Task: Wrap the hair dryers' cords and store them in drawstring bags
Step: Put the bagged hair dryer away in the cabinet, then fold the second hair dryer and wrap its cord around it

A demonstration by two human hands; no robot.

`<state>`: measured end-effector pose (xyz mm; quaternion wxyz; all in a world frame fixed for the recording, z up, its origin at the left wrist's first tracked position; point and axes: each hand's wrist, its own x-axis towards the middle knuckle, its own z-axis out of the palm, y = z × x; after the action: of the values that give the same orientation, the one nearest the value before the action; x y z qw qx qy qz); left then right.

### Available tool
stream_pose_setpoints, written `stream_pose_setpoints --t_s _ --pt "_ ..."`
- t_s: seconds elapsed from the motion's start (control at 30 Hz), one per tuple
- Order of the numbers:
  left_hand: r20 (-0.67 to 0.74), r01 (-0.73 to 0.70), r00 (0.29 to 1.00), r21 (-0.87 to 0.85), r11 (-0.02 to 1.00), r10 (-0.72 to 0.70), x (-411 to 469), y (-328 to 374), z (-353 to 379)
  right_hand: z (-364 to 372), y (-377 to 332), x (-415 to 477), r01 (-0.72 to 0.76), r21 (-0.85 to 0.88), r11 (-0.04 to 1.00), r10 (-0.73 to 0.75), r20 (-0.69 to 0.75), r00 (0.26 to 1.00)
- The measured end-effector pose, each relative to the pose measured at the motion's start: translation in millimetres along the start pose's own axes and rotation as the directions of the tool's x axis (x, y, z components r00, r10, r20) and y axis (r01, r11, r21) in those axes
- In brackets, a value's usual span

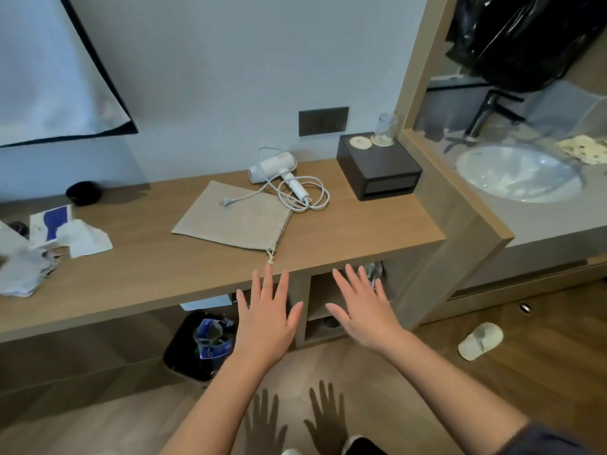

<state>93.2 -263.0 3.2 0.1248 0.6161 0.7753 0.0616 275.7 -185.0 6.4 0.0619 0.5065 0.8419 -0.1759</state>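
A white hair dryer (279,170) lies on the wooden counter (147,264) near the wall. Its white cord (312,198) sprawls in loose loops, and the plug (226,201) rests on a flat beige drawstring bag (236,218) just in front of the dryer. The bag's drawstring knot (270,256) points toward the counter's front edge. My left hand (266,320) and my right hand (364,313) hover side by side in front of the counter edge, below the bag. Both have fingers spread and straight, palms down, and hold nothing.
A dark box (381,169) with a glass (387,129) on it stands at the counter's right end. Crumpled papers (49,244) lie at the left. A black bin (200,346) sits under the counter. A sink (519,172) is to the right, a slipper (481,339) on the floor.
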Motion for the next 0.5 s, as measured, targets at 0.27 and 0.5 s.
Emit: stream_pose_setpoints --t_s 0.27,0.5 --pt "-0.001 0.067 0.998 -0.061 0.996 -0.067 70.4 -9.7 -3.6 -11.9 11.3 74.4 0.031 0.041 0.999 -0.031 0.005 1.000" --pt "0.039 0.189 0.982 -0.091 0.978 -0.187 155.4 3.7 2.1 -32.6 45.5 163.5 0.080 0.061 0.995 -0.084 0.063 0.994"
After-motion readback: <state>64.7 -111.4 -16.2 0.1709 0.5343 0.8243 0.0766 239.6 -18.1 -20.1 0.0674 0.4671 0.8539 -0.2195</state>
